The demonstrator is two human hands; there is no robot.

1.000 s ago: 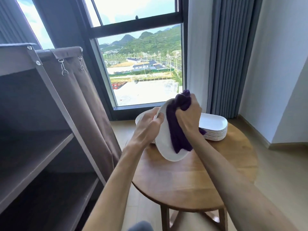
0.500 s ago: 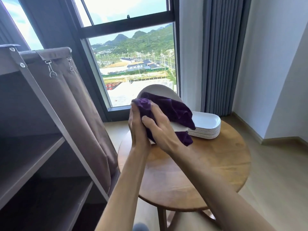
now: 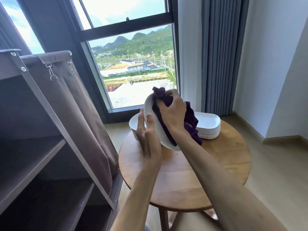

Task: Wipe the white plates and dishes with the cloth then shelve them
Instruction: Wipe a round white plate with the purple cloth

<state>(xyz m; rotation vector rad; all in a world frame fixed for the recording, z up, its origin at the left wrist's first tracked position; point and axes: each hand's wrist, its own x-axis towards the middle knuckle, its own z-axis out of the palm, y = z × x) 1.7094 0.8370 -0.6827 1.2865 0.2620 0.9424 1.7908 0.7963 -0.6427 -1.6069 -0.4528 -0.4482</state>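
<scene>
Your left hand (image 3: 147, 135) holds a white plate (image 3: 155, 124) tilted up on edge above the round wooden table (image 3: 183, 180), with the thumb curled over the near rim and the fingers behind the plate, where you cannot see them fully. Your right hand (image 3: 173, 112) is closed around a bunched purple cloth (image 3: 191, 124), pressing it against the plate's upper face; a knot of the cloth sticks up above the fingers near the plate's top edge, and the rest hangs down past your wrist on the right side. The plate's lower end sits just above the tabletop, apart from it as far as the view shows. Behind your hands, two stacks of white dishes rest on the far side of the table: a stack of oblong dishes (image 3: 208, 129) to the right, partly behind the hanging cloth, and a second stack (image 3: 133, 124) to the left, mostly hidden by your left hand and the held plate. To your left stands a brown shelf unit (image 3: 41, 155) with open shelves and a fabric cover (image 3: 70, 97) pulled back along its right side, clipped at the top. Beyond the table are a tall window (image 3: 136, 64) and a grey curtain (image 3: 223, 55).
</scene>
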